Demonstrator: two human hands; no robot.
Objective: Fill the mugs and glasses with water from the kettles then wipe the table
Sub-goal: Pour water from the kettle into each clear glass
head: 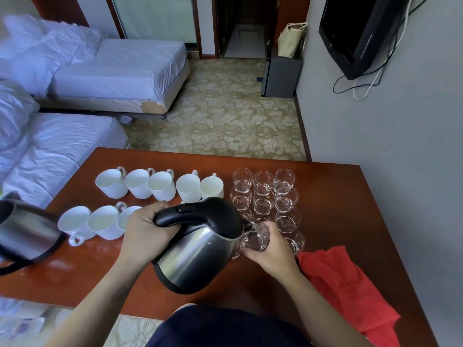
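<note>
My left hand (145, 229) grips the black handle of a steel kettle (198, 251), which is tilted with its spout at a small glass (255, 239). My right hand (270, 246) holds that glass, tipped toward the spout, just above the wooden table (338, 209). Several more clear glasses (263, 194) stand in rows behind it. Several white mugs (160, 185) stand in two rows to the left. A second steel kettle (27, 231) sits at the table's left edge. A red cloth (345, 289) lies at the right front.
Two beds with white sheets (112, 71) stand beyond the table's left side. Patterned carpet (225, 116) lies ahead. A black television (360, 33) hangs on the right wall, with a dark cabinet (280, 76) and a bag on it further back.
</note>
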